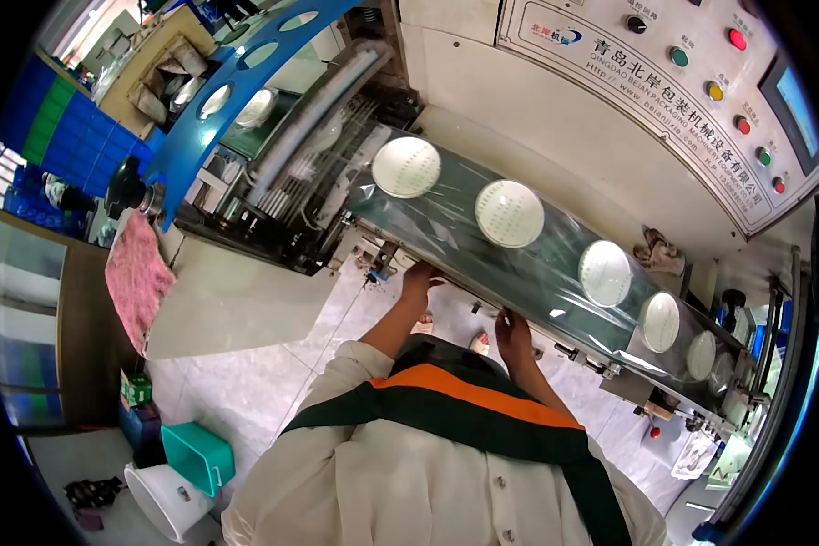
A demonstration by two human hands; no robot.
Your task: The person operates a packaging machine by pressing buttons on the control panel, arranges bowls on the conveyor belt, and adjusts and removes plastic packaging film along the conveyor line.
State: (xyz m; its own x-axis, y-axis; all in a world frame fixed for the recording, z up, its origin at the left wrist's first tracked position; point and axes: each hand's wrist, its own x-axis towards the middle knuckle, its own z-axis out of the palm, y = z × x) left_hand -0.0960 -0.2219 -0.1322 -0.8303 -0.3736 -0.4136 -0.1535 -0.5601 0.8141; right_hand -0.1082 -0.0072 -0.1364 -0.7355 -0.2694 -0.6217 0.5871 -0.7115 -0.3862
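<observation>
A conveyor belt (441, 202) runs diagonally before me, covered with clear film. Several white round bowls (510, 213) sit in a spaced row under the film. My left hand (417, 284) is at the near edge of the belt, its fingers loosely apart and partly tucked by the rail, holding nothing I can see. Farther right along the same edge, my right hand (513, 335) touches the rail with loosely bent fingers, nothing visible in them. The nearest bowls lie beyond both hands, untouched.
A control panel (664, 100) with knobs and buttons rises behind the belt. At left are a roller unit (314, 127), a blue perforated guard (246, 68) and a pink cloth (138, 278). A teal bin (196, 458) and white bucket (168, 500) stand on the floor.
</observation>
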